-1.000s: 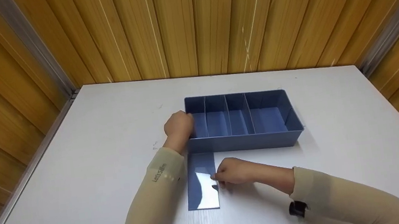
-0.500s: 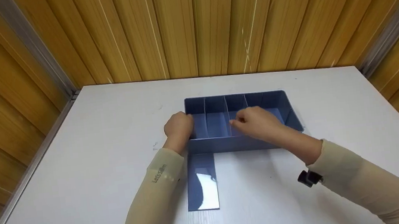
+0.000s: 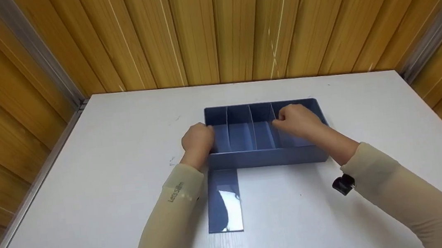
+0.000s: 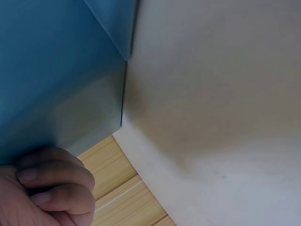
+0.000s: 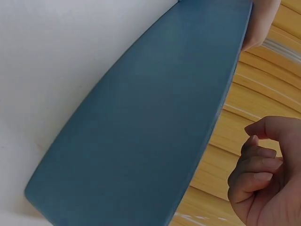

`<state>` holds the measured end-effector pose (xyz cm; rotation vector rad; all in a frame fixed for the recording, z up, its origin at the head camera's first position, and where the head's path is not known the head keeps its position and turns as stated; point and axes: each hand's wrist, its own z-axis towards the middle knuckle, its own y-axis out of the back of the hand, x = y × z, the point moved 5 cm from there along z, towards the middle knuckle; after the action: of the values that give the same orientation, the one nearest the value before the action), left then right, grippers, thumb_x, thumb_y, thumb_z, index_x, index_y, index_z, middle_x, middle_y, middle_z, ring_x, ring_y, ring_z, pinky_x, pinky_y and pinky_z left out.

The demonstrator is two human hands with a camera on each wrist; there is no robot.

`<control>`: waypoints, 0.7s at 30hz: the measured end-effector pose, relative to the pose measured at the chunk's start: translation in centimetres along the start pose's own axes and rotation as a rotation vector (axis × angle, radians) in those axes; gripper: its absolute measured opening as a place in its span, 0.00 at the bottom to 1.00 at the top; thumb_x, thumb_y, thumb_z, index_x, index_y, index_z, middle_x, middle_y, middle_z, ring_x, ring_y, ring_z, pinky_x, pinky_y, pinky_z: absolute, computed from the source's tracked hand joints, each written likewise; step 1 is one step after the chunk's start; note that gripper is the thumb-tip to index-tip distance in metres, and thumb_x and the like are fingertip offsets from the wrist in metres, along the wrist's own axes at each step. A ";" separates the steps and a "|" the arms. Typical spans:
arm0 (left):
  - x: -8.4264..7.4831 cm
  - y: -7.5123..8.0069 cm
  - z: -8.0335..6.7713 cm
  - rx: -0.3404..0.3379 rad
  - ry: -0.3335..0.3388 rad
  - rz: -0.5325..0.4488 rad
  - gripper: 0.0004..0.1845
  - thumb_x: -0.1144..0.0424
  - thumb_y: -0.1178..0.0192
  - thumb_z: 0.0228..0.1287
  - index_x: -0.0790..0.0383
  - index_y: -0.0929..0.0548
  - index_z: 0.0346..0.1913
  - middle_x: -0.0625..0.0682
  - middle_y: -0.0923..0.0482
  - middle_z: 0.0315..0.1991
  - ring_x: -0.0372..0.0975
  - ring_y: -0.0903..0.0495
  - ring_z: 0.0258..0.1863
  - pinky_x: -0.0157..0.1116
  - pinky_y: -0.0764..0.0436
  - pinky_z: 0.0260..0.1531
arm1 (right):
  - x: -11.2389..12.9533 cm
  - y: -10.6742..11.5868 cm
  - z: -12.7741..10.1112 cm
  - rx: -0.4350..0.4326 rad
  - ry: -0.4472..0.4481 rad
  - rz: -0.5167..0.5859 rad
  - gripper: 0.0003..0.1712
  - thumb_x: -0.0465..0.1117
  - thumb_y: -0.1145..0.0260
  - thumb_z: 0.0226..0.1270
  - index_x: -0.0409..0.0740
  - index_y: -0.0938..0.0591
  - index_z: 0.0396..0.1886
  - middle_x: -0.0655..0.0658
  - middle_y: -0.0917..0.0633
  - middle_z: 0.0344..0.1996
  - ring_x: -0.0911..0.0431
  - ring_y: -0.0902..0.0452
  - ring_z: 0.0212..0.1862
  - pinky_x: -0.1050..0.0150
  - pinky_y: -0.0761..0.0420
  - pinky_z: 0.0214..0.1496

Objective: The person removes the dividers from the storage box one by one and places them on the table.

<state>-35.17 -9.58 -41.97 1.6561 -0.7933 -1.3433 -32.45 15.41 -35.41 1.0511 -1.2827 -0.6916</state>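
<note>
A blue storage box (image 3: 268, 158) with thin dividers stands on the white table. My left hand (image 3: 197, 138) holds its left wall near the rim; in the left wrist view the fingers (image 4: 70, 181) curl beside that wall. Over the rightmost compartment, close to the last divider (image 3: 276, 134), is my right hand (image 3: 297, 120). Its fingers (image 5: 254, 165) are curled with nothing between them in the right wrist view, apart from the box wall. A flat blue, glossy rectangular panel (image 3: 220, 207) lies in front of the box's left end, its far edge by the front wall.
The white table (image 3: 125, 160) extends around the box on all sides. Wood-patterned panels (image 3: 214, 29) rise behind it, with metal posts (image 3: 35, 49) at the corners. A small black device (image 3: 343, 185) is attached at the right sleeve.
My right hand has left the panel's right edge, moved up over the box, then shifted right above the rightmost compartment. My left hand, the box and the panel stay in place.
</note>
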 end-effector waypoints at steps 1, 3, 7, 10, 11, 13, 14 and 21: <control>0.1 0.0 0.0 -0.001 -0.001 0.000 0.24 0.51 0.54 0.79 0.65 0.12 0.44 0.59 0.10 0.45 0.47 0.14 0.38 0.48 0.13 0.43 | -0.2 -0.2 0.1 0.004 -0.006 -0.002 0.24 0.43 0.42 0.70 0.51 0.38 0.14 0.56 0.40 0.12 0.61 0.45 0.19 0.67 0.44 0.24; 0.2 0.1 0.0 -0.005 -0.003 -0.004 0.24 0.51 0.53 0.79 0.65 0.12 0.43 0.59 0.10 0.45 0.47 0.15 0.37 0.48 0.13 0.43 | -0.4 -0.5 0.3 0.014 -0.018 -0.008 0.24 0.44 0.42 0.71 0.50 0.37 0.14 0.56 0.40 0.12 0.62 0.45 0.19 0.67 0.44 0.24; 0.4 0.2 0.0 -0.009 -0.008 -0.012 0.24 0.52 0.53 0.79 0.65 0.12 0.43 0.59 0.10 0.45 0.46 0.18 0.35 0.49 0.13 0.43 | -0.7 -1.3 0.6 0.031 -0.029 -0.023 0.26 0.46 0.41 0.72 0.50 0.37 0.14 0.56 0.40 0.12 0.62 0.46 0.19 0.67 0.45 0.23; 0.4 0.2 -0.1 -0.010 -0.009 -0.017 0.23 0.52 0.54 0.79 0.66 0.12 0.44 0.60 0.11 0.45 0.46 0.17 0.36 0.48 0.14 0.44 | -0.8 -1.7 0.8 0.035 -0.029 -0.028 0.26 0.46 0.40 0.72 0.50 0.36 0.13 0.56 0.40 0.12 0.62 0.47 0.18 0.67 0.45 0.23; 0.4 0.2 -0.1 -0.005 -0.007 -0.018 0.24 0.52 0.54 0.80 0.66 0.13 0.45 0.60 0.11 0.45 0.47 0.16 0.37 0.48 0.14 0.44 | -0.9 -1.8 0.8 0.035 -0.030 -0.027 0.26 0.46 0.40 0.72 0.51 0.36 0.13 0.56 0.40 0.11 0.62 0.46 0.18 0.67 0.45 0.23; 0.4 0.2 -0.2 0.005 -0.003 -0.014 0.24 0.52 0.55 0.80 0.66 0.13 0.47 0.60 0.11 0.45 0.48 0.14 0.40 0.48 0.13 0.45 | -0.9 -1.9 0.8 0.034 -0.033 -0.024 0.25 0.45 0.41 0.71 0.51 0.36 0.12 0.56 0.40 0.11 0.62 0.46 0.18 0.67 0.44 0.23; 0.4 0.2 -0.2 0.007 -0.001 -0.013 0.24 0.52 0.55 0.80 0.66 0.13 0.47 0.60 0.11 0.45 0.48 0.13 0.41 0.48 0.13 0.45 | -0.9 -2.0 0.8 0.034 -0.033 -0.024 0.25 0.45 0.41 0.71 0.51 0.36 0.12 0.56 0.40 0.11 0.62 0.46 0.18 0.67 0.44 0.23; 0.4 0.3 -0.2 0.003 0.011 -0.017 0.24 0.52 0.56 0.80 0.66 0.14 0.47 0.60 0.11 0.46 0.49 0.13 0.43 0.48 0.14 0.46 | -1.1 -2.6 1.0 0.053 -0.050 -0.043 0.26 0.45 0.42 0.72 0.51 0.35 0.11 0.56 0.38 0.10 0.61 0.43 0.18 0.67 0.41 0.22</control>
<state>-34.83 -10.06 -41.86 1.6750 -0.7770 -1.3439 -33.27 15.09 -38.29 1.1128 -1.3312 -0.7239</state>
